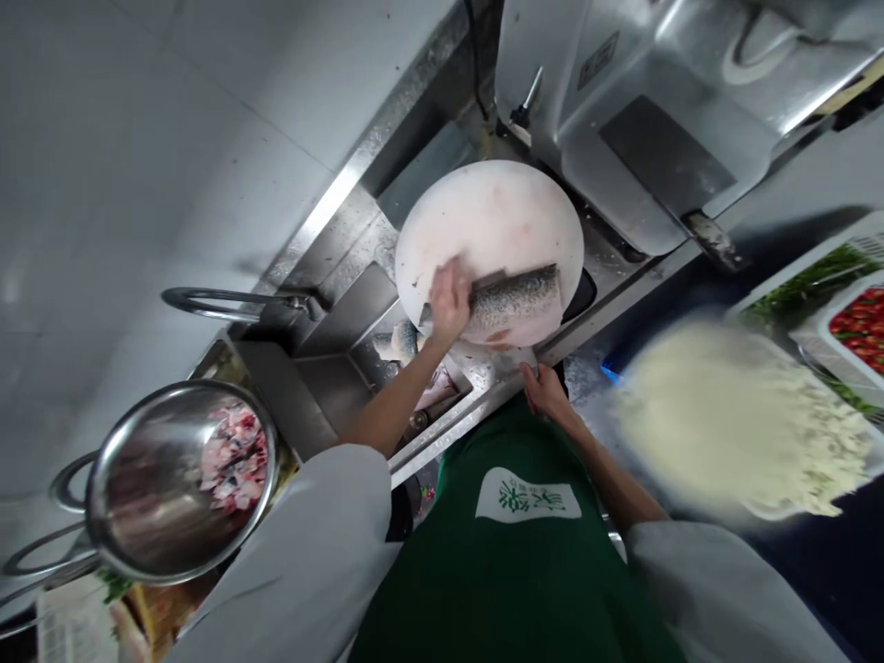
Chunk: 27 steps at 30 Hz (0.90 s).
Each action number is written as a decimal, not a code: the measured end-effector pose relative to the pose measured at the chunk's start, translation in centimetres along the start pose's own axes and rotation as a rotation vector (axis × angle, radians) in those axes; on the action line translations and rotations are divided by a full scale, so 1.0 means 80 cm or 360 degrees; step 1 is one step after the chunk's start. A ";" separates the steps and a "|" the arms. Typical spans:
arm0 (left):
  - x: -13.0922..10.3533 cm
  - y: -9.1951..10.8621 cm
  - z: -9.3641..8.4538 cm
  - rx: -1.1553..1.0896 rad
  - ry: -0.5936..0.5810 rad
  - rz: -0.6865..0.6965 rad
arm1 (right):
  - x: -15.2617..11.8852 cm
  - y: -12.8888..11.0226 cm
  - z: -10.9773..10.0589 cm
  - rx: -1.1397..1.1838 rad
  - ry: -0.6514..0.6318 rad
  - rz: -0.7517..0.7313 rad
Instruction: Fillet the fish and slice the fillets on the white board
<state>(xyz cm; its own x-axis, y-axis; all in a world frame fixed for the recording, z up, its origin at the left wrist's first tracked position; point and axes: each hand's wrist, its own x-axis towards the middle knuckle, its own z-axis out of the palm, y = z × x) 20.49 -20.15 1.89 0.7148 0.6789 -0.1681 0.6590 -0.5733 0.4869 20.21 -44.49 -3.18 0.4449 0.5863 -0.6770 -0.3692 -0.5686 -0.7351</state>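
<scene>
A scaly grey fish piece (pixel 515 302) lies on a round white cutting board (pixel 490 207). My left hand (pixel 450 296) presses across its left end, fingers somewhat blurred and curled over it. By the counter's front edge, below the board, my right hand (pixel 544 390) is closed around the handle of what looks like a broad-bladed cleaver (pixel 515 362). Its blade blends partly with the steel counter behind. More fish pieces (pixel 399 343) lie in the sink at the board's lower left.
A steel bowl (pixel 156 488) with chopped pinkish pieces stands left of the sink (pixel 335 391). A curved faucet (pixel 235 299) juts over the counter. At right are a blurred pale heap (pixel 732 414), a container of red peppers (pixel 860 327) and a metal machine (pixel 642 129).
</scene>
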 end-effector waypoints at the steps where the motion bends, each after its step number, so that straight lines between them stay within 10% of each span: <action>1: 0.004 -0.016 -0.004 0.0125 0.0039 -0.0108 | 0.001 0.000 0.003 -0.0002 0.0003 0.0006; 6: 0.011 -0.059 -0.002 0.0347 -0.0092 -0.0150 | 0.010 -0.018 0.027 -0.0029 0.0117 0.0030; 15: 0.013 -0.067 0.013 0.0089 0.0017 -0.0081 | -0.011 -0.042 0.052 -0.0479 0.0280 0.0146; 27: 0.013 -0.063 0.014 0.0028 0.0004 -0.0071 | 0.007 -0.035 0.072 -0.0113 0.0218 0.0125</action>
<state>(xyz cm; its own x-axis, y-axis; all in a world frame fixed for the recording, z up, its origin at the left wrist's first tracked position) 18.17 -17.07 -1.73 0.6841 0.7050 -0.1868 0.6940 -0.5505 0.4640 16.75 -39.25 -1.72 0.5261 0.4571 -0.7171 -0.3506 -0.6517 -0.6726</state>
